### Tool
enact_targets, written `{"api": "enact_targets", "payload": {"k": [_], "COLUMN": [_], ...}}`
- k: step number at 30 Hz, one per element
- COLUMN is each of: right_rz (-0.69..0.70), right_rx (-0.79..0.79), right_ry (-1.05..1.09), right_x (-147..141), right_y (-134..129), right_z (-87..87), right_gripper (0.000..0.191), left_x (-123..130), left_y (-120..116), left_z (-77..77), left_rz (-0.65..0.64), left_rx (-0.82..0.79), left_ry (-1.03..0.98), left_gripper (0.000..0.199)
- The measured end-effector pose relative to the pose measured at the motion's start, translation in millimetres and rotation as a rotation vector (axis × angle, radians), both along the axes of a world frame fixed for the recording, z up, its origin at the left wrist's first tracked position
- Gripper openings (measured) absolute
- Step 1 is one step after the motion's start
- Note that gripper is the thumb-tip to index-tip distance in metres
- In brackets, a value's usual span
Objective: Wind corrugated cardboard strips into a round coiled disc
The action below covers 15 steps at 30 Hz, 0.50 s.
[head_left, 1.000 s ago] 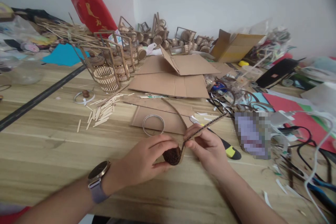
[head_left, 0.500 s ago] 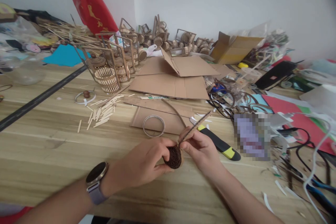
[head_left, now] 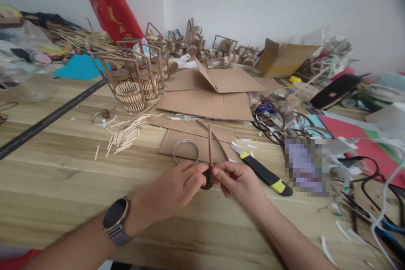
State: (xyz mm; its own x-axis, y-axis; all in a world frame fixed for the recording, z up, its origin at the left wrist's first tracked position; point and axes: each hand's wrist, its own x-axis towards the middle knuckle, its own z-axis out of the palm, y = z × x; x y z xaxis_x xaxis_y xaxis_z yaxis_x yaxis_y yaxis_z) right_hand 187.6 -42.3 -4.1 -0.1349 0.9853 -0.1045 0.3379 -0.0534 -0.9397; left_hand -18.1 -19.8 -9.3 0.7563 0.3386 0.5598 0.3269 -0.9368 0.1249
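Note:
Between my hands is a small, dark brown coil of rolled corrugated cardboard point(head_left: 208, 180). My left hand point(head_left: 177, 192), with a watch on its wrist, has its fingers closed around the coil's left side and covers part of it. From the coil a loose cardboard strip point(head_left: 210, 143) sticks up, away from me. My right hand point(head_left: 237, 179) pinches at the coil's right edge, where this strip leaves it. A silvery ring point(head_left: 186, 141) lies just beyond my left hand. Right of my right hand is a black and yellow utility knife point(head_left: 262, 173) with its blade showing.
Flat cardboard pieces point(head_left: 205, 103) lie in the middle, with another brown strip point(head_left: 220, 141) before them. Several small slatted buckets point(head_left: 129, 95) stand at the back left, near scattered wooden sticks point(head_left: 126, 139). Coiled strips point(head_left: 268, 118), cables and a blurred purple item point(head_left: 305, 166) crowd the right.
The strip has swung from leaning right to nearly upright. The coil has turned, showing less of its face, and both hands have shifted slightly; my left fingers now cover more of it.

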Motion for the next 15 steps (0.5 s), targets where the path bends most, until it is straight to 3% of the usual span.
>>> {"api": "enact_targets", "payload": {"k": [9,15], "right_rz": [-0.029,-0.112], "right_rx": [-0.108,-0.036], "right_ry": [0.129,0.19], "right_x": [-4,-12], "right_y": [-4,-7], "right_z": [9.5,3.6], "right_gripper": [0.045,0.046], "left_x": [4,7], "left_y": [0,-3], "left_z": [-3.4,-13.3], "left_rz": [0.006,0.197], "left_rx": [0.004,-0.164], "left_ry": [-0.05,-0.211], "left_gripper": [0.028,0.054]}}
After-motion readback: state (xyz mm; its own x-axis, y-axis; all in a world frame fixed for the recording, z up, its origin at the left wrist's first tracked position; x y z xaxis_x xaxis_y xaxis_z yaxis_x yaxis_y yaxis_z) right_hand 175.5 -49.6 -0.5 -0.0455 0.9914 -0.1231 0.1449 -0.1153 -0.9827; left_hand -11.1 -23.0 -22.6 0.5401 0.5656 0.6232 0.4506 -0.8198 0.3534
